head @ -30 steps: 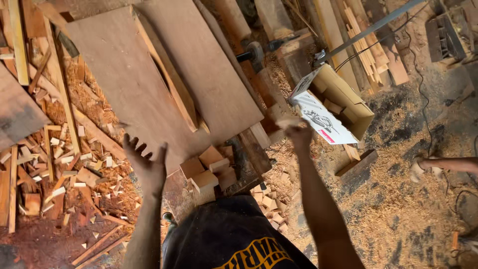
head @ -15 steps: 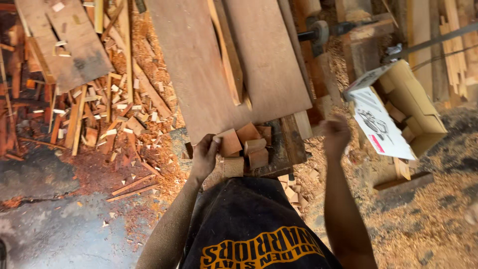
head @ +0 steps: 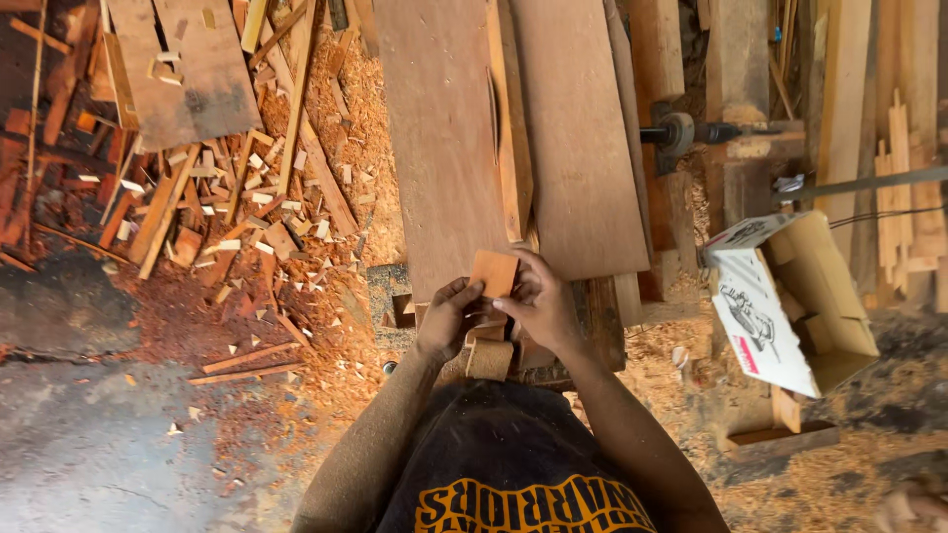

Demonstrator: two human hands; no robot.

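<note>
Head view looks straight down on a woodshop floor, and the biggest things are the two wide planks [head: 449, 138] lying side by side from twelve o'clock down toward the centre, flat and lengthwise, so their near ends reach the low work surface [head: 602, 326] in front of the person. At nine to eleven o'clock a spread of offcuts and shavings [head: 227, 207] covers the floor, seemingly left where they fell, with reddish sawdust thinning toward bare grey concrete at seven o'clock. At three o'clock an open cardboard box [head: 810, 296] sits tilted, its printed flap folded outward so the inside is open to view; what it holds cannot be made out. A dark clamp or tool handle [head: 691, 131] lies across timber at one o'clock. At the centre, just past the near plank ends, both hands meet over a small wooden block [head: 494, 273], held upright off the surface with its flat face toward the camera, likely for a look at it. Left hand [head: 449, 318] closes its grip on the block's left lower edge, fingers curled tight; right hand [head: 541, 301] pinches the right side, its grip narrow, thumb on the face. Below them another small block [head: 489, 358] rests on the surface, close under the wrists.
</note>
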